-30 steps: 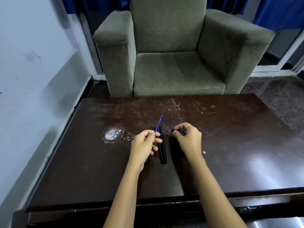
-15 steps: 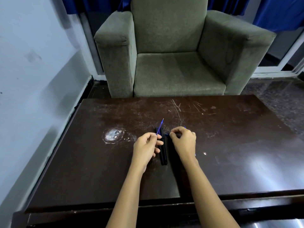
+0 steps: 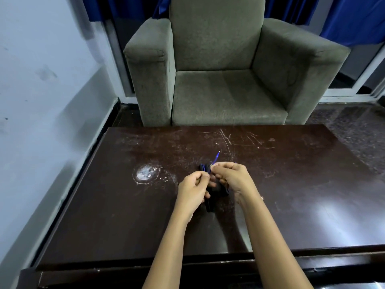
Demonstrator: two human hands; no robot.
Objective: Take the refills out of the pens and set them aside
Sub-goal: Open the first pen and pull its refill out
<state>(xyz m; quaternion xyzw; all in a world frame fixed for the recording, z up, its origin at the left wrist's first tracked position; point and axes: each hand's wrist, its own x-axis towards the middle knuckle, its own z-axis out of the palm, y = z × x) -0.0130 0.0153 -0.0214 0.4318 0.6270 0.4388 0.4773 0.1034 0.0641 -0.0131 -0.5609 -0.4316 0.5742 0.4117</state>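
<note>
1. Dark and scuffed, the worktop (image 3: 291, 184) fills my view, with both hands meeting near its centre.
2. My left hand (image 3: 192, 191) is curled shut in a pinch; the slim blue refill (image 3: 217, 155) seems to run up from this grip, slanting toward 1 o'clock, though where the two hands meet I cannot tell which fingers have it.
3. My right hand (image 3: 232, 177) is closed too, thumb and fingertips touching the left hand's at the base of the refill; whatever else it holds is hidden.
4. Black pens (image 3: 209, 206) lie under and between the hands, running from 12 to 6 o'clock; their count is unclear.
5. Progress, as I judge it: one refill looks drawn clear of its barrel but is not yet set down, and I see no refills laid aside anywhere, so most of the job seems left.
6. At 9 o'clock from the hands sits a whitish worn patch (image 3: 145, 174); scratches mark the wood toward 12 o'clock.
7. Beyond the far edge stands a grey armchair (image 3: 218, 80), blue curtains (image 3: 352, 17) behind it, a pale wall (image 3: 41, 90) at 9 o'clock.
</note>
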